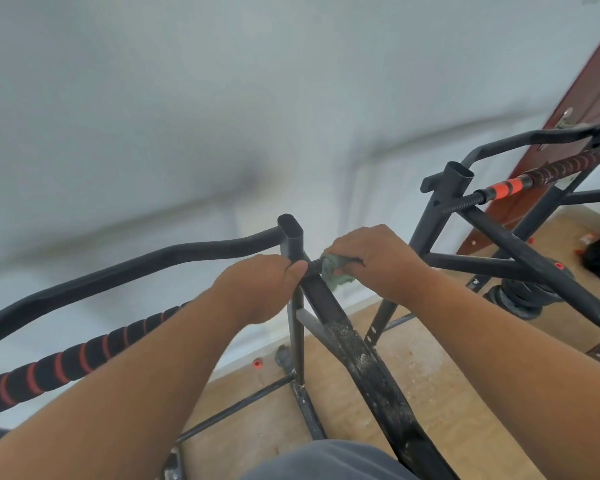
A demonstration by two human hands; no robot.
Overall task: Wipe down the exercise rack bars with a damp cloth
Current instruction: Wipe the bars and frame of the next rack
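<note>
**At the rack's near upright, both hands on the joint**

Beside the white wall, the black exercise rack stands on a wooden floor, and both hands meet at the top of its near upright post. The left hand grips the post just below its open end, fingers curled round the tube, thumb pointing toward the other hand. The right hand holds a crumpled green cloth, fingers clamped down over it, pressing it onto the threaded bar that juts from the post; the cloth hangs partly over the flat, dust-streaked sloping bar running down toward the viewer. To the left, a padded grip with black and red rings runs along a lower rail. To the right, the second upright carries a matching threaded bar with an orange sleeve. Black weight plates lie on the floor behind it, near a brown door
</note>
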